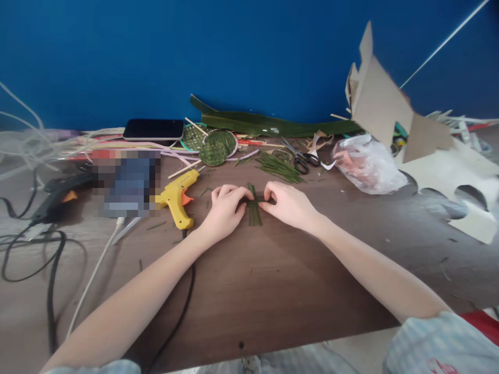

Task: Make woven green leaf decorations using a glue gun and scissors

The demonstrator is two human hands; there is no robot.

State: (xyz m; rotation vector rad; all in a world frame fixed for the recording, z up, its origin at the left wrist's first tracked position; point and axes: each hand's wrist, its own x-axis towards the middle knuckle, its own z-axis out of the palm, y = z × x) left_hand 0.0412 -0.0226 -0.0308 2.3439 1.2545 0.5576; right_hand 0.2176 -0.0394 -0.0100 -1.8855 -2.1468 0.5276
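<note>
Several narrow green leaf strips (254,214) lie on the table between my hands, some upright in view and at least one crossing them. My left hand (230,206) pinches the left end of the crossing strip between thumb and forefinger. On the other side my right hand (286,203) pinches its right end the same way. Beyond my right hand is a loose bunch of cut leaf strips (280,167). Black-handled scissors (302,161) lie behind that bunch. A yellow glue gun (179,197) rests just left of my left hand.
Two round woven leaf pieces (217,147) and a long green leaf (268,124) lie at the back. A phone (153,130) sits behind a blurred-out device (130,182). Cables (58,280) run down the left. A plastic bag (368,166) and cut cardboard (382,93) stand right.
</note>
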